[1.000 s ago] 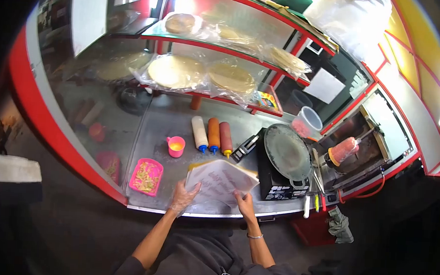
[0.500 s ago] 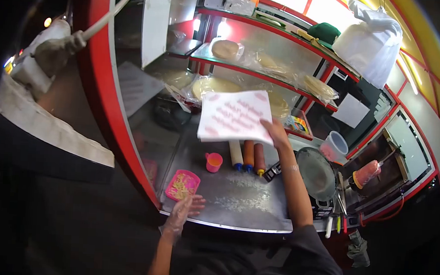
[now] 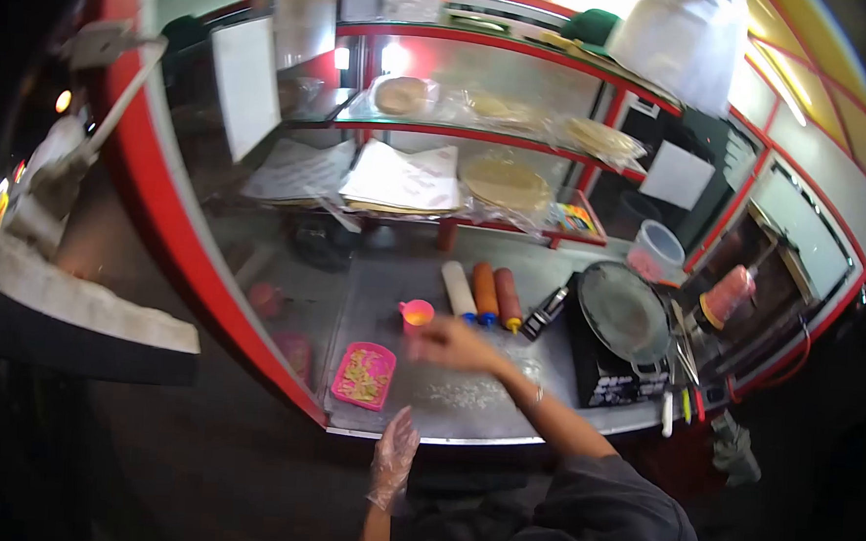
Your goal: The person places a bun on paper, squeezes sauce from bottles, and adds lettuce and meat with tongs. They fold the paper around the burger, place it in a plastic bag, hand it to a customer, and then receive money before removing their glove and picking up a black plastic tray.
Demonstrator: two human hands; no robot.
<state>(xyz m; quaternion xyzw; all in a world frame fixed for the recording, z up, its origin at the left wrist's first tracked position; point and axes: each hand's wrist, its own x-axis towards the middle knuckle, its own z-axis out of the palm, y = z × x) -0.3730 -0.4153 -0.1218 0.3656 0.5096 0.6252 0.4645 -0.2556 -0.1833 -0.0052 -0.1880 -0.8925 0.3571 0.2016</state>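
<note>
Right hand [image 3: 453,347] near three bottles [image 3: 485,293].

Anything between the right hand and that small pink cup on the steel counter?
Nothing visible. The right hand is just in front of the small pink plastic cup, blurred, so contact is unclear. The three squeeze bottles lie to the cup's right, the pink food tray nearer the counter edge.

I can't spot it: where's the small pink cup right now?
Head view, centre: the pink cup stands left of the white squeeze bottle, just beyond the right hand.
</note>
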